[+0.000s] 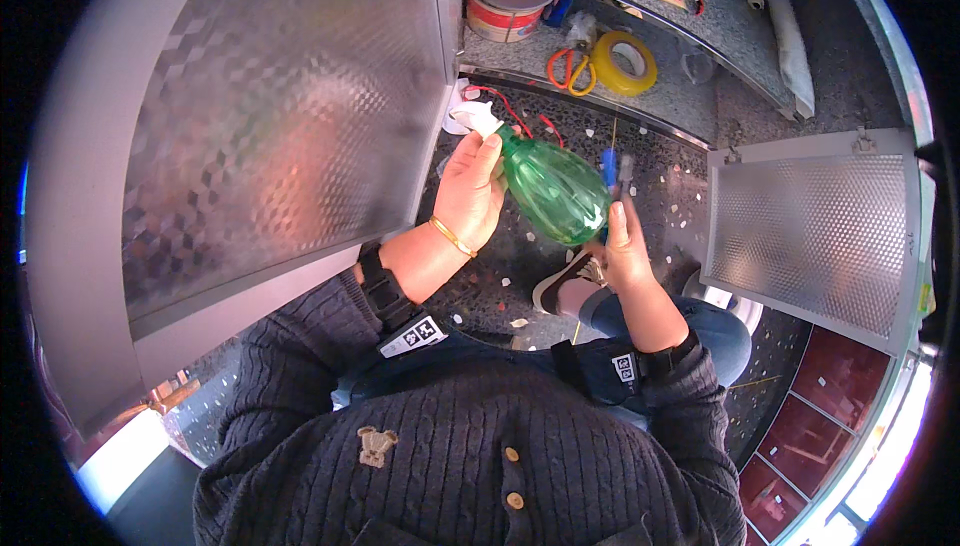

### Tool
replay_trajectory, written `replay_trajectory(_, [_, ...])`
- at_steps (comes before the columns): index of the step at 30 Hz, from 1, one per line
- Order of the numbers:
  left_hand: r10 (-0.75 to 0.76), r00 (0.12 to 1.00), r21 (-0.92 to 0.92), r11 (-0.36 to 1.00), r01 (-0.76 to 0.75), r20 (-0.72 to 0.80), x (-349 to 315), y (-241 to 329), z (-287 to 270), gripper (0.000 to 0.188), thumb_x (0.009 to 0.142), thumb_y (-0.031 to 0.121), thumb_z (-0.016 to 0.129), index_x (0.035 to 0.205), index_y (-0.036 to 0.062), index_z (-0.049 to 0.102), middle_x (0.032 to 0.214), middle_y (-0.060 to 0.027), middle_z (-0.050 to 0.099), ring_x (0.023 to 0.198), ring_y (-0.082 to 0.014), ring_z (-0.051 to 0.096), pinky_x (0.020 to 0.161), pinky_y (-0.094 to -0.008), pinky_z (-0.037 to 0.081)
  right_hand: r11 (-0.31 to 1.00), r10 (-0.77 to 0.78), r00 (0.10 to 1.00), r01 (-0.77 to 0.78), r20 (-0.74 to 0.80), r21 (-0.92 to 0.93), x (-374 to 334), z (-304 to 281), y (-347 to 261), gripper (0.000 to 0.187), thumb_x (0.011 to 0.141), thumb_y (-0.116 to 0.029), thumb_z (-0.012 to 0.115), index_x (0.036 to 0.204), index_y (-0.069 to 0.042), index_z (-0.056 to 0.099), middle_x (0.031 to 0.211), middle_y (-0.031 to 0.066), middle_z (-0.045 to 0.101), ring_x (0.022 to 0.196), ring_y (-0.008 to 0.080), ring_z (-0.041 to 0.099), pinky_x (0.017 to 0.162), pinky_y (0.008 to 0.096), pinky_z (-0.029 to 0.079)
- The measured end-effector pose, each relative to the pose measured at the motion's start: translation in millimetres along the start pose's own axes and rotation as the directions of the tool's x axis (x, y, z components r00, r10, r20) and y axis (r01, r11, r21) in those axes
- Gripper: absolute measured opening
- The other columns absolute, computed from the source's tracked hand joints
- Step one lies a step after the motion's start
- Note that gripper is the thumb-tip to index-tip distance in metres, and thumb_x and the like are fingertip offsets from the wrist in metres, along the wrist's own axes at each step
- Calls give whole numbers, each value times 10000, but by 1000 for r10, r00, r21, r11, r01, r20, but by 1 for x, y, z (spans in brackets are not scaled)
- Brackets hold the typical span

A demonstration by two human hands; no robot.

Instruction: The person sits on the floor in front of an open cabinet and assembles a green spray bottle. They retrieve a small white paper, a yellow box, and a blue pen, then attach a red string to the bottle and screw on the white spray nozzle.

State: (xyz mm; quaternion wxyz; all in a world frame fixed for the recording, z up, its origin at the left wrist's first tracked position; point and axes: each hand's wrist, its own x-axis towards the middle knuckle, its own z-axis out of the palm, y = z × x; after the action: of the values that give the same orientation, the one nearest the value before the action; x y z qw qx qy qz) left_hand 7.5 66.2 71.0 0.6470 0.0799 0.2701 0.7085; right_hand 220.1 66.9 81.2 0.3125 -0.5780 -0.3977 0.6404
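A green translucent spray bottle (556, 188) with a white trigger head (474, 116) lies tilted between my hands, its head up to the left. My left hand (466, 189) is closed round the neck just below the trigger. At the bottle's base, my right hand (628, 251) grips with the thumb along its side; the other fingers are mostly hidden behind it. Right beside that thumb, a slim blue piece (609, 166) and a greyish one (626, 174) stick up; I cannot tell whether they lie on the floor or are in the hand.
An open cabinet door (290, 136) stands at left, another (812, 238) at right. On the cabinet shelf are a round tub (508, 21), orange-and-yellow-handled scissors (572, 72) and a yellow tape roll (642, 79). A red cord (510, 104) lies on the speckled floor (480, 291).
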Motion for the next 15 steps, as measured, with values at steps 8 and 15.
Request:
replay_trajectory(8, [42, 999, 106, 993, -43, 8, -1, 1, 5, 260, 920, 179, 486, 1134, 31, 486, 1076, -67, 568, 1000, -159, 524, 895, -316, 408, 871, 57, 792, -337, 608, 358, 5, -3, 4, 615, 791, -575, 551, 1139, -78, 446, 739, 29, 508, 524, 128, 419, 554, 269, 366])
replay_trajectory(15, [-32, 998, 29, 999, 34, -58, -1, 1, 1, 137, 907, 165, 510, 1004, 71, 529, 1006, -41, 580, 947, -159, 547, 834, -336, 430, 373, -679, 648, 709, 346, -598, 1, 2, -18, 848, 568, -218, 821, 1251, -53, 346, 1245, 198, 389, 1115, 376, 456, 924, 407, 413])
